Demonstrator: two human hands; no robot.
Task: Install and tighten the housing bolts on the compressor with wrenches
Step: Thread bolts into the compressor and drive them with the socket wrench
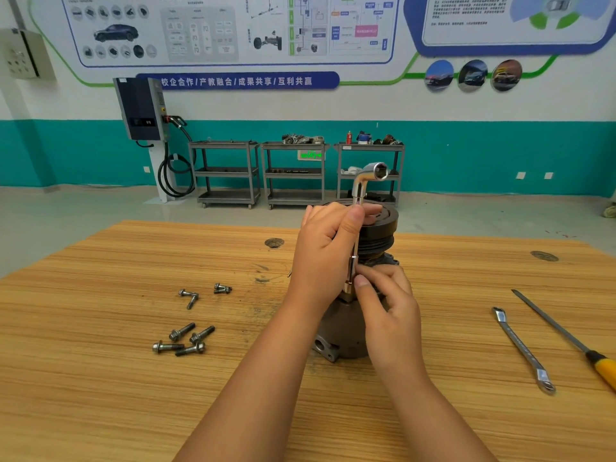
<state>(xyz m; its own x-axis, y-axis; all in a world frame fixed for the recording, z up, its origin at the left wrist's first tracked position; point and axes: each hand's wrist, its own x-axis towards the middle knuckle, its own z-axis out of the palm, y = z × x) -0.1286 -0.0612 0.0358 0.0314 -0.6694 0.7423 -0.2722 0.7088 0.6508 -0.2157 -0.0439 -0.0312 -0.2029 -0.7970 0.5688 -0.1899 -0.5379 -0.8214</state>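
The grey compressor stands upright on the wooden table, its black pulley on top. A chrome L-shaped socket wrench stands vertically against its near side, lower socket end down on the housing. My left hand grips the wrench shaft near the middle. My right hand pinches the lower socket end with thumb and fingers. The bolt under the socket is hidden. Several loose flanged bolts lie on the table to the left, and more bolts lie farther back.
A flat double-ended wrench and a yellow-handled screwdriver lie on the table at the right. Beyond the table stand three grey shelf carts and a charging station against the wall.
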